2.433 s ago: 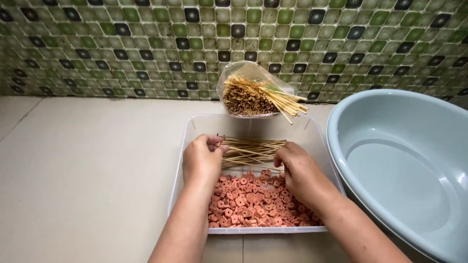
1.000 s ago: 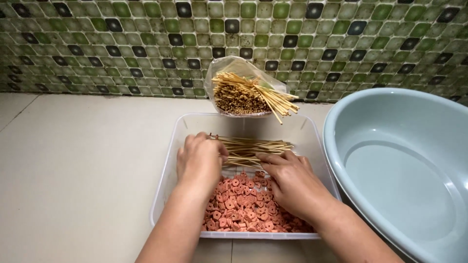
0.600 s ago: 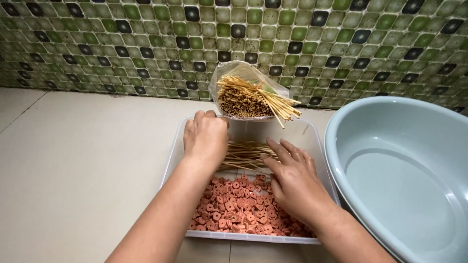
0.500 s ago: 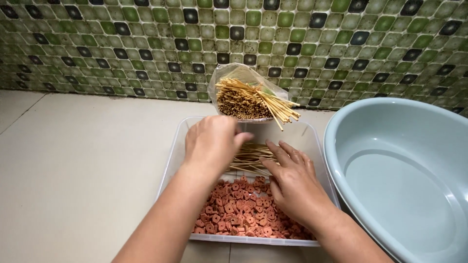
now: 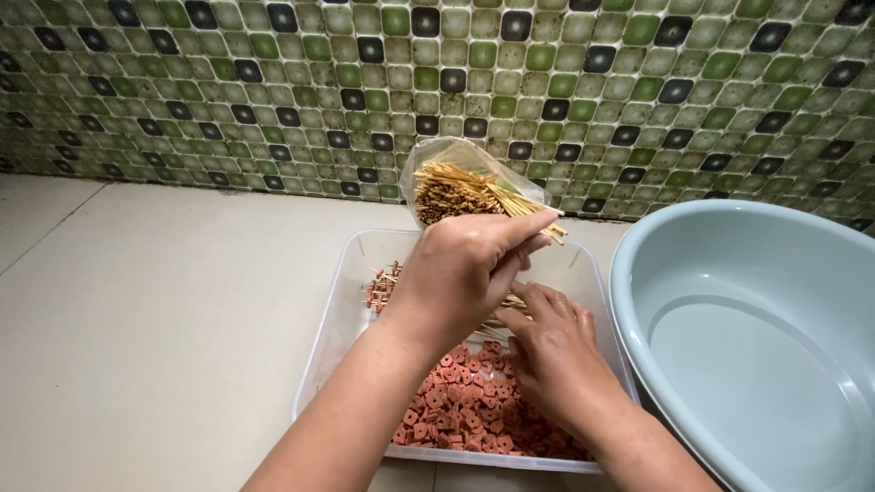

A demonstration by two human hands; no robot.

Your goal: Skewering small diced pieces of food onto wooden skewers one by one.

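Currently left hand (image 5: 469,264) pinches bamboo sticks (image 5: 497,193) at the clear bag (image 5: 456,178) behind the tray (image 5: 355,273); right hand (image 5: 551,351) rests loosely curled, empty, on sausage slices (image 5: 456,410); risk: tugging tips the bag, spilling sticks across the worktop (image 5: 164,319)

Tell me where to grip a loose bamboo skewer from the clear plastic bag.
Pinch a thin bamboo skewer near its free tip, coming from the right front: those ends fan out of the clear plastic bag there, where the left hand reaches.
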